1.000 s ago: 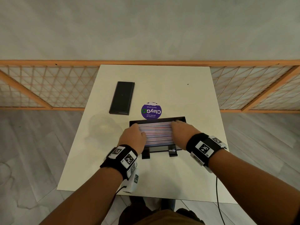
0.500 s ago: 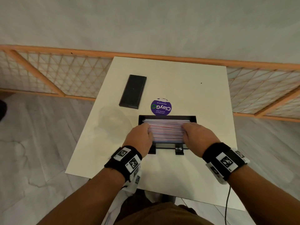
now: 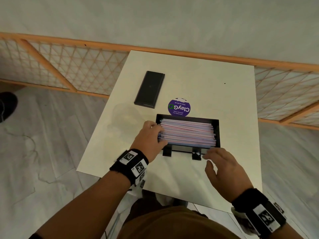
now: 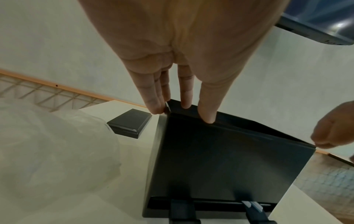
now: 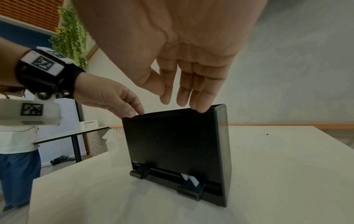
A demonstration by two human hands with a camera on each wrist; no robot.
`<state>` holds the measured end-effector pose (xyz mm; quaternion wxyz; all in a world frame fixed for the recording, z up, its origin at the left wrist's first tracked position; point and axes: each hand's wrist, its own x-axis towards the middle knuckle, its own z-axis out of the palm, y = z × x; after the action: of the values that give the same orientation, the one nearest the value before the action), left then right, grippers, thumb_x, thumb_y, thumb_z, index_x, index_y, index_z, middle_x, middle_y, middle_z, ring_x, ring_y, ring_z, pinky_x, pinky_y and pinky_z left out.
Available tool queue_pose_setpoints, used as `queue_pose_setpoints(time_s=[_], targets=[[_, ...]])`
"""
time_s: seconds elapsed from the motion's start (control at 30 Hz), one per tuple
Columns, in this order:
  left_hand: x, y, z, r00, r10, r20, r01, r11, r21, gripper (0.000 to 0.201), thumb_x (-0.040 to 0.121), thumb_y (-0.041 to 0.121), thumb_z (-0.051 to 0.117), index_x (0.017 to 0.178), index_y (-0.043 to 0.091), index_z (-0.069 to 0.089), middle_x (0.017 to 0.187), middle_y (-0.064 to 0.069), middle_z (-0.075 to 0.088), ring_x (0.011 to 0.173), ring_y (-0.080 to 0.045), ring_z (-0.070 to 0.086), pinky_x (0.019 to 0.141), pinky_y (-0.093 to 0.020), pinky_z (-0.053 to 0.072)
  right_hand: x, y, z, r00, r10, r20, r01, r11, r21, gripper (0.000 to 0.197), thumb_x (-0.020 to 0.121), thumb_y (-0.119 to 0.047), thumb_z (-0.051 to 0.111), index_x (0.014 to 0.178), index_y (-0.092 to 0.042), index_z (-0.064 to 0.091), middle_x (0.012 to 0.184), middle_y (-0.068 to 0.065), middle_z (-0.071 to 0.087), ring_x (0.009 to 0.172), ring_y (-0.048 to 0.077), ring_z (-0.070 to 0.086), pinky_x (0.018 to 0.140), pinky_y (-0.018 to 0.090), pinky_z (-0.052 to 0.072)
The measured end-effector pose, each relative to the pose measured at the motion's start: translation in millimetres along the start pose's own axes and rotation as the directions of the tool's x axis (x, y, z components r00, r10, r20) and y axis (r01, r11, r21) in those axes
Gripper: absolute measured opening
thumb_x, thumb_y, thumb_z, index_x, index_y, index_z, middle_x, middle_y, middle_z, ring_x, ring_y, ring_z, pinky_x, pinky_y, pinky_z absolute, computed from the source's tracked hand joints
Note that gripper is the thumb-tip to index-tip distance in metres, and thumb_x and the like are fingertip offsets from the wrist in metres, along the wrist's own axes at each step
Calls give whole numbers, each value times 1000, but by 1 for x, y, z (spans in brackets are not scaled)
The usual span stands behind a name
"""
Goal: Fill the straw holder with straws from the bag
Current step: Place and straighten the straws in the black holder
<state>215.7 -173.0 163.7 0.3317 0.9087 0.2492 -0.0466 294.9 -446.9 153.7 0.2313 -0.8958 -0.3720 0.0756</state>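
Note:
The black straw holder (image 3: 217, 133) stands on the white table (image 3: 224, 100), packed with pink, blue and white straws (image 3: 187, 133). My left hand (image 3: 158, 133) rests at its left end, fingers (image 4: 208, 113) straight with tips on the top rim of the holder (image 4: 229, 166). My right hand (image 3: 208, 157) hovers at the front right corner, fingers (image 5: 201, 106) straight and relaxed, tips at the rim of the holder (image 5: 172, 144), holding nothing. A clear, empty-looking plastic bag (image 3: 124, 116) lies to the holder's left, also seen as the bag (image 4: 57, 151).
A flat black box (image 3: 149, 89) lies at the back left of the table, and a purple round sticker (image 3: 179, 107) sits just behind the holder. A wooden lattice fence (image 3: 77, 69) runs behind the table. A person (image 5: 17, 144) stands off to the left.
My right hand has come off the right end of the straws and drawn back to the holder's front right corner. The left hand stays at the left end.

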Motion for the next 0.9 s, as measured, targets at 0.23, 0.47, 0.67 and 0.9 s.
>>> queue_pose_setpoints(time_s=[0.23,0.47,0.67,0.9], targets=[[3,-5,2,998,56,-3,-55,995,80,36,94,37,67,124,19,61,140,4,39,104,-13,60,91,-26,53,-16,5,25,960,160,228,-160,987,-16,20,96,-28,55,109,-30,70,105,-15,68,87,5,66,73,19,51],[3,-13,3,997,81,-13,-81,996,35,36,93,38,69,123,20,62,138,7,38,100,-9,59,85,-18,46,4,26,77,780,576,244,-620,763,181,25,95,-34,64,113,-20,73,99,0,75,85,18,65,78,24,44],[6,-13,4,996,85,-28,-85,996,-3,30,91,36,73,114,19,65,133,7,39,103,-6,56,87,-17,43,26,23,107,637,746,194,-750,541,381,41,89,-39,72,121,-13,70,107,3,72,97,24,65,85,26,45],[7,-17,5,995,97,-30,-98,995,-17,26,91,36,73,110,19,64,123,9,40,99,-7,58,85,-16,45,23,0,127,640,764,86,-714,549,434,37,92,-34,70,124,-14,69,115,6,60,87,16,58,81,22,41]])
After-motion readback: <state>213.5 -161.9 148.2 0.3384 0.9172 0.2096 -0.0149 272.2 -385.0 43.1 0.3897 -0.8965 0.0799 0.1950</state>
